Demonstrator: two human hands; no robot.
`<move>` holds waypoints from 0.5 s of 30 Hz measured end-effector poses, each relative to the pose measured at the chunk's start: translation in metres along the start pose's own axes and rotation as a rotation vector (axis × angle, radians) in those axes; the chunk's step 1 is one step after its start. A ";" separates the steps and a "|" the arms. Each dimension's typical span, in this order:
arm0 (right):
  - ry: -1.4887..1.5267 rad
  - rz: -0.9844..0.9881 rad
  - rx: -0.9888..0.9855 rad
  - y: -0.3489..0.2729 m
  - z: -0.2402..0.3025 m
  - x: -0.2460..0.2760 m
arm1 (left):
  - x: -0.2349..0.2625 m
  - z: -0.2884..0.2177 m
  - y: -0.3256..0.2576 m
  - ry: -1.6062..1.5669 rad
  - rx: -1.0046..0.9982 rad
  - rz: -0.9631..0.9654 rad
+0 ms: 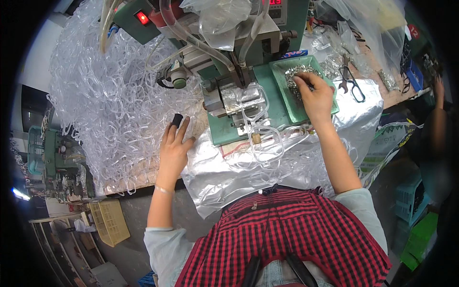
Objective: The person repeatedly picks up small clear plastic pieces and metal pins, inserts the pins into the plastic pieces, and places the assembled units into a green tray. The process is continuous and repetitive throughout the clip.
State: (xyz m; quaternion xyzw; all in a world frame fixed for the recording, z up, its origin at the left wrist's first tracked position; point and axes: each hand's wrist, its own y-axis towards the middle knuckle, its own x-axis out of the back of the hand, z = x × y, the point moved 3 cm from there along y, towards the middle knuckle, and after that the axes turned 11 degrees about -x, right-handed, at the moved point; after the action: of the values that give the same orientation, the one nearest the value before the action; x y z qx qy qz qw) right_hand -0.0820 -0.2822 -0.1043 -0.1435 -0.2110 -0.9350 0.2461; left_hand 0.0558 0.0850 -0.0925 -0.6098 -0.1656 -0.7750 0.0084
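Note:
My right hand point(316, 99) reaches into a green tray point(297, 114), fingertips pinched together over a heap of small shiny metal pieces point(292, 76). What the fingertips hold is too small to make out. My left hand point(174, 144) lies with fingers spread beside a large pile of clear plastic tubing loops point(114, 95), a black cover on one finger. Between my hands stands a green bench machine point(217, 131) with a metal block point(236, 99) under its press head. Clear tubing loops point(267, 143) hang over the front of the block, touched by neither hand.
Silver foil sheeting point(210, 184) covers the table front and my lap. Black-handled scissors point(353, 86) and a wrench point(343, 86) lie right of the tray. A green control box point(136, 21) with a lit red switch overhangs the pile. Another person's arm point(439, 95) shows far right.

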 end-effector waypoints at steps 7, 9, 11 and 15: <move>-0.169 -0.036 0.031 -0.013 -0.013 0.037 | -0.034 0.025 -0.024 -0.011 0.019 -0.213; -0.067 0.017 0.011 -0.017 -0.005 0.040 | -0.016 0.029 -0.011 -0.118 0.160 -0.319; 0.074 0.107 -0.071 -0.021 0.023 0.036 | 0.005 0.034 0.003 -0.189 0.232 -0.412; 0.311 0.434 -0.029 -0.010 0.086 0.004 | -0.018 0.036 0.002 -0.759 0.709 -0.791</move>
State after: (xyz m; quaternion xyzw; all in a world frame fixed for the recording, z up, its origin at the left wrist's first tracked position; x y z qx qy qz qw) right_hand -0.0760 -0.2362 -0.0316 -0.0436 -0.1215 -0.8742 0.4680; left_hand 0.0951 0.0896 -0.1013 -0.6944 -0.6144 -0.3490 -0.1360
